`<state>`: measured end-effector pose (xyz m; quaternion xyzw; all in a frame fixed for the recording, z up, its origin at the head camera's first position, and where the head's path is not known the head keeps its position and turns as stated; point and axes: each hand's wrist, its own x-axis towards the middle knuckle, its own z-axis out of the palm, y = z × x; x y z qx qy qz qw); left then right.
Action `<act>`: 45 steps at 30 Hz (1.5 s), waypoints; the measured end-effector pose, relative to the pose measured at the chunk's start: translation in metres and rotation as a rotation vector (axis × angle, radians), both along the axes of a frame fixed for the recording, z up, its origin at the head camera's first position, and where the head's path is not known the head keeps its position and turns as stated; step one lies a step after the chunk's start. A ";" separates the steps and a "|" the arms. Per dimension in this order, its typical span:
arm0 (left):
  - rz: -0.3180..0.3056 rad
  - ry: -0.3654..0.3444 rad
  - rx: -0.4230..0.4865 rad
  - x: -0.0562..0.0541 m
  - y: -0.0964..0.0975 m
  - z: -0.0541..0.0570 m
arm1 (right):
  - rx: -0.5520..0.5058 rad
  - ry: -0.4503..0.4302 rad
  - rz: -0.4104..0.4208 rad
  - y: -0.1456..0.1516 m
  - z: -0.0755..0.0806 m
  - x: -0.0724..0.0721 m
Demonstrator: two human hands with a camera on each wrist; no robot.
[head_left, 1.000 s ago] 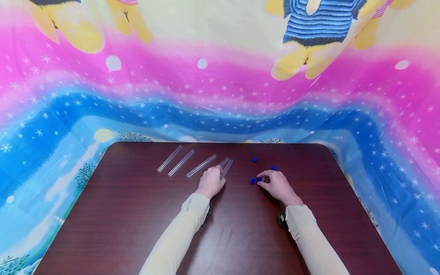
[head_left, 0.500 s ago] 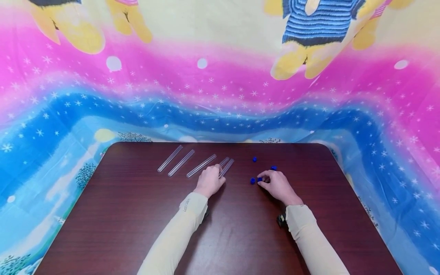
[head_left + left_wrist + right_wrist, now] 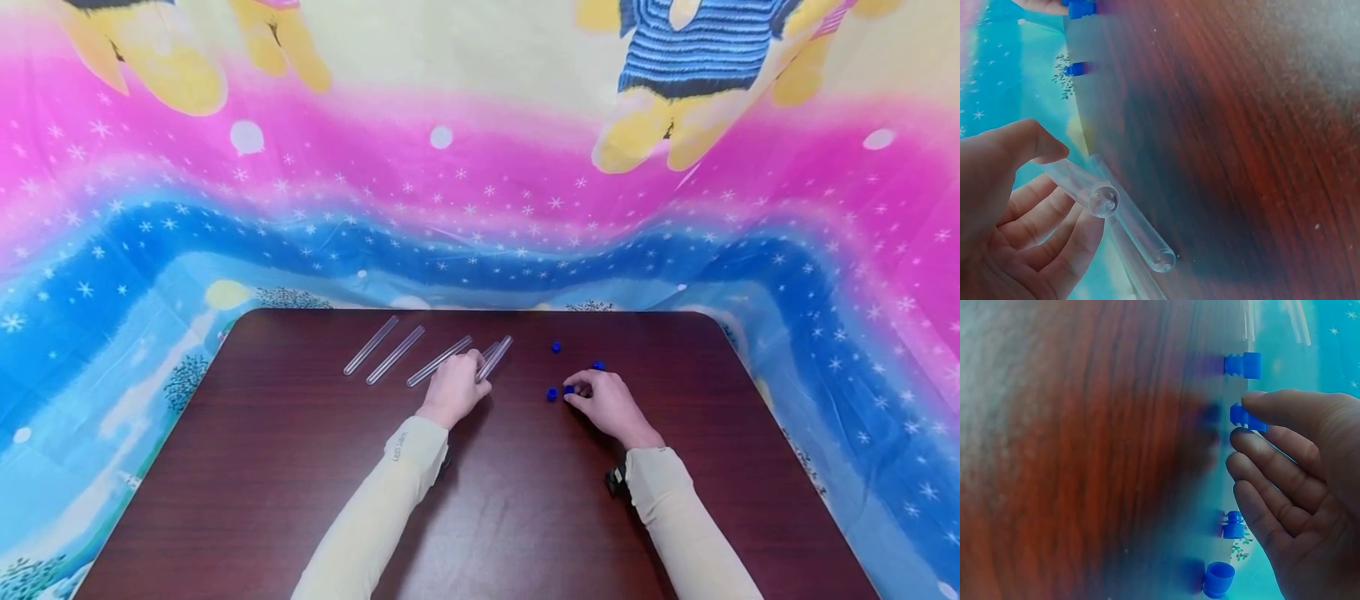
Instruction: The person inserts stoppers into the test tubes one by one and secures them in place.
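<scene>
My left hand [image 3: 453,390] pinches a clear test tube [image 3: 1079,181] between thumb and fingers. In the left wrist view its rounded end points toward the camera. Another test tube [image 3: 1141,228] lies just beside it on the table. My right hand [image 3: 606,406] pinches a small blue ribbed stopper [image 3: 1239,415] between thumb and index finger, the other fingers loosely bent below. A second blue stopper [image 3: 552,394] stands just left of those fingertips. Two more, a blue stopper [image 3: 556,347] and a blue stopper [image 3: 597,366], stand farther back.
Left of my left hand lie a test tube [image 3: 371,346], a test tube [image 3: 395,355] and a test tube [image 3: 438,362], all slanted. The dark brown table [image 3: 300,483] ends at the back against a colourful patterned cloth [image 3: 480,192].
My left hand has shifted slightly left, and its test tube has risen a little off the table. My right hand stays almost in place with the stopper.
</scene>
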<state>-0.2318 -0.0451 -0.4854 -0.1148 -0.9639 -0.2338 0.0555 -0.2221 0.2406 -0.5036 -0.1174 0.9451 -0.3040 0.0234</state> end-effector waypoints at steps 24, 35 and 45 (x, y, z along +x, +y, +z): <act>-0.107 0.039 0.021 0.010 -0.008 0.009 | -0.079 0.100 -0.027 -0.001 0.005 -0.002; -0.162 0.129 0.055 0.011 -0.014 0.021 | -0.144 0.124 -0.046 -0.005 0.007 0.000; -0.182 0.136 0.069 0.014 -0.019 0.023 | -0.242 0.187 -0.039 -0.012 0.013 0.000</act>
